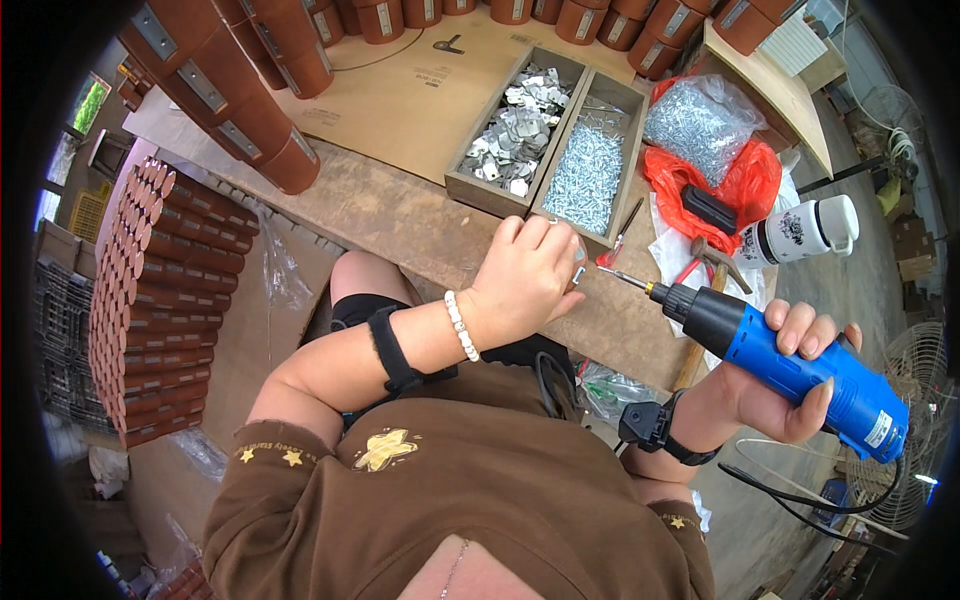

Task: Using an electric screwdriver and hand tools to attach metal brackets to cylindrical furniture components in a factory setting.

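Ideally, the left hand (525, 275), closed on a small metal piece at frame centre, held steady; the right hand (790, 375) gripped the blue electric screwdriver (790, 365), keeping its bit square.

Electric screwdriver (800, 370): blue body, black nose
Plastic bag (745, 180): red
Mug (800, 230): white, dark floral pattern
Bracelet (461, 325): white beads
Bench (400, 215): brown

Bright, even daylight, soft shadows, sharp centre, strong fisheye bending and dark vignette at the rim.
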Demonstrator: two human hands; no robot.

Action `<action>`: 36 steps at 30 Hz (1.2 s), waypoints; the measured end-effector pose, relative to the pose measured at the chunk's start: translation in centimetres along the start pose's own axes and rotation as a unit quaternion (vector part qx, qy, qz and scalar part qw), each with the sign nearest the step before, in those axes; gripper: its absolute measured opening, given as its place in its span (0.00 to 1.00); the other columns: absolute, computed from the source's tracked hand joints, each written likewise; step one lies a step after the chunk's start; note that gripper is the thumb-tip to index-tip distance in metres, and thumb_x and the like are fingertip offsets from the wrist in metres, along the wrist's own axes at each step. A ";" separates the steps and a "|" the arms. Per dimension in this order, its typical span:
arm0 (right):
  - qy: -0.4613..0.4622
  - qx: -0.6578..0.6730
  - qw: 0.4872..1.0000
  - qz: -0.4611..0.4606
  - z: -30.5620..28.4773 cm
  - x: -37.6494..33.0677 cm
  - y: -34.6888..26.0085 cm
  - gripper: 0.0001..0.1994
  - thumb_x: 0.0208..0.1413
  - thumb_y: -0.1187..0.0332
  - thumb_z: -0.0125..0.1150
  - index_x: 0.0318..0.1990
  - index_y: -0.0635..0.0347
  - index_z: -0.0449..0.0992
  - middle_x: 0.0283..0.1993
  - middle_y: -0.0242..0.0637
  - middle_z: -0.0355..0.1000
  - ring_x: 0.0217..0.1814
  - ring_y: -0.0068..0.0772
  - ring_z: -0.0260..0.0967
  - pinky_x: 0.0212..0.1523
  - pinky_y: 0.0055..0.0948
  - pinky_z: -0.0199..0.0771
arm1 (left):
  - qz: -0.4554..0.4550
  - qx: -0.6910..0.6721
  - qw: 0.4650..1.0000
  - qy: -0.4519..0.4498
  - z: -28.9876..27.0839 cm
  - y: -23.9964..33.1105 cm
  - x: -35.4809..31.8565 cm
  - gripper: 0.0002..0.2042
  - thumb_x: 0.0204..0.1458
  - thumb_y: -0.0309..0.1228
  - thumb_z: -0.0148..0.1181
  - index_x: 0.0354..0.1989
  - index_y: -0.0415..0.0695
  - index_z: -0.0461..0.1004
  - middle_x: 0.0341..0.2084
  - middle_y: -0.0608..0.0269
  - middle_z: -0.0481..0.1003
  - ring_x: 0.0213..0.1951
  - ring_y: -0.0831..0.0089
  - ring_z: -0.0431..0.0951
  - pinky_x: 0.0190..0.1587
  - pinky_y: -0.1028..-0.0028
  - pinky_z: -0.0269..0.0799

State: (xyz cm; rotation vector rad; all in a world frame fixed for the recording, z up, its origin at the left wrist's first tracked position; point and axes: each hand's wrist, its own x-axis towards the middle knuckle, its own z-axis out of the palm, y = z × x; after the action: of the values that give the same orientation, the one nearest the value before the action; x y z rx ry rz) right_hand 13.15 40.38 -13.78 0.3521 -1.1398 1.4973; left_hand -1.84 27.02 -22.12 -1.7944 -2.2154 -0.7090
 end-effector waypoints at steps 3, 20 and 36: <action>-0.003 -0.004 1.000 0.004 -0.2 0.0 -0.2 0.27 0.44 0.65 0.51 0.51 0.64 0.53 0.29 0.38 0.61 0.28 0.32 0.61 0.32 0.36 0.62 | 0.028 -0.036 0.998 0.039 0.3 0.1 -0.8 0.24 0.26 0.34 0.64 0.36 0.40 0.68 0.37 0.61 0.65 0.42 0.65 0.63 0.43 0.65 0.57; 0.004 -0.013 1.000 0.016 0.5 -0.6 -0.5 0.25 0.44 0.65 0.49 0.51 0.65 0.53 0.29 0.38 0.61 0.28 0.31 0.60 0.32 0.35 0.62 | 0.136 -0.026 0.988 0.073 -1.7 -1.6 -3.8 0.10 0.33 0.25 0.55 0.29 0.41 0.71 0.26 0.65 0.67 0.31 0.69 0.67 0.42 0.66 0.63; -0.012 -0.011 0.999 0.044 1.6 -0.7 0.2 0.25 0.44 0.65 0.49 0.51 0.64 0.53 0.29 0.39 0.61 0.28 0.33 0.61 0.32 0.36 0.62 | 0.057 -0.109 0.990 0.074 -1.6 -2.5 -3.6 0.13 0.29 0.25 0.60 0.28 0.40 0.70 0.32 0.62 0.70 0.38 0.64 0.68 0.46 0.61 0.60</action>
State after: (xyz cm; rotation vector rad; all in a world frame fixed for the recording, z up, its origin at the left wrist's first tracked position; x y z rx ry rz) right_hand 12.57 38.69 -13.61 0.3100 -1.2033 1.5591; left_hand -3.63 22.75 -22.90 -1.8801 -1.9875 -1.0589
